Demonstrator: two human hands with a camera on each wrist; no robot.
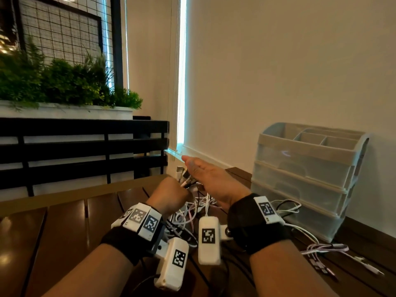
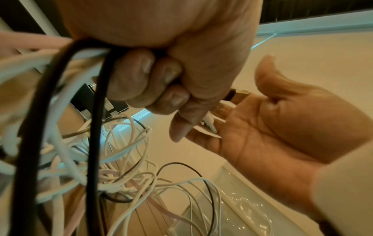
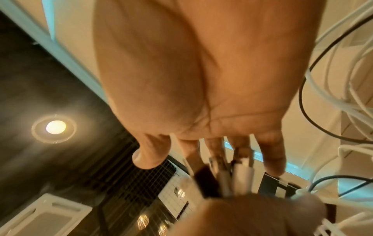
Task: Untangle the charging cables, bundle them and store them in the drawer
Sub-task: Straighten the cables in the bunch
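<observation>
- A dark wooden table (image 1: 64,221) runs up to a pale wall, with a black slatted railing and green plants to the left.
- A translucent plastic drawer unit (image 1: 304,179) stands on the table's far right against the wall; all its drawers look closed, so one likely has to be opened before anything is stored.
- A tangle of charging cables (image 1: 192,211), white, pink and black, hangs between the wrists down to the table; a separate pink cable (image 1: 321,249) lies near the unit's base.
- The left hand (image 1: 171,194) is clenched round a fistful of cable ends, plugs sticking out above it.
- The right hand (image 1: 212,179) is flat, palm up, fingers straight, grasping nothing; its fingers (image 3: 272,153) lie against the plugs (image 3: 222,180).
- Risk, as a judgement: pulling the gathered ends upward could tighten the knots below, or drag the loose loops off the table.
</observation>
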